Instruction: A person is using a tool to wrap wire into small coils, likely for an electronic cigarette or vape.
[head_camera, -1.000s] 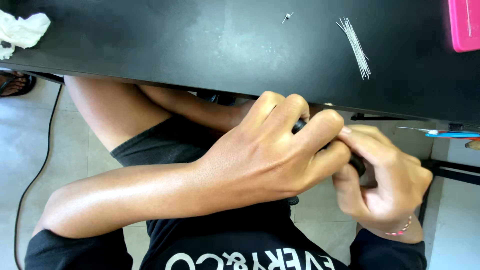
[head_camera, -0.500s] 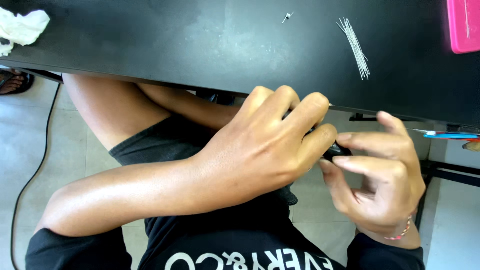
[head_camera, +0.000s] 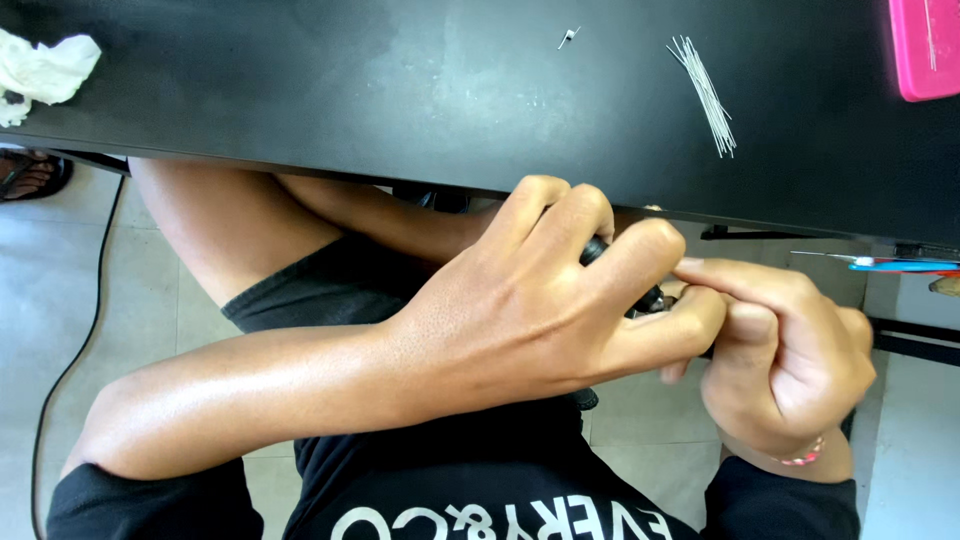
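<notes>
Now, take the black table (head_camera: 300, 90) as your landmark and read across from its left end; a crumpled white tissue (head_camera: 40, 70) lies on the table's far left corner; below the table's front edge on that side a dark cable (head_camera: 75, 350) trails over the pale floor tiles; your bare knees sit under the table's edge, just left of its middle; your left hand (head_camera: 530, 310) hangs just below that front edge, fingers curled tight around a small black object (head_camera: 645, 298), of which only a short dark piece shows between the knuckles, so its kind cannot be told; on the table top above that hand a tiny bent metal piece (head_camera: 567, 38) rests alone; to its right a loose bundle of thin metal wires (head_camera: 705, 95) lies slanted on the table; your right hand (head_camera: 790, 360) is below the table's edge too, touching the left one, its forefinger and thumb pinched onto the end of the same black object, a pink bead bracelet (head_camera: 800, 457) on its wrist; at the table's top right corner sits a pink flat case (head_camera: 925, 45); below the table's right end a blue and red handled tool (head_camera: 890, 264) lies on a lower ledge
</notes>
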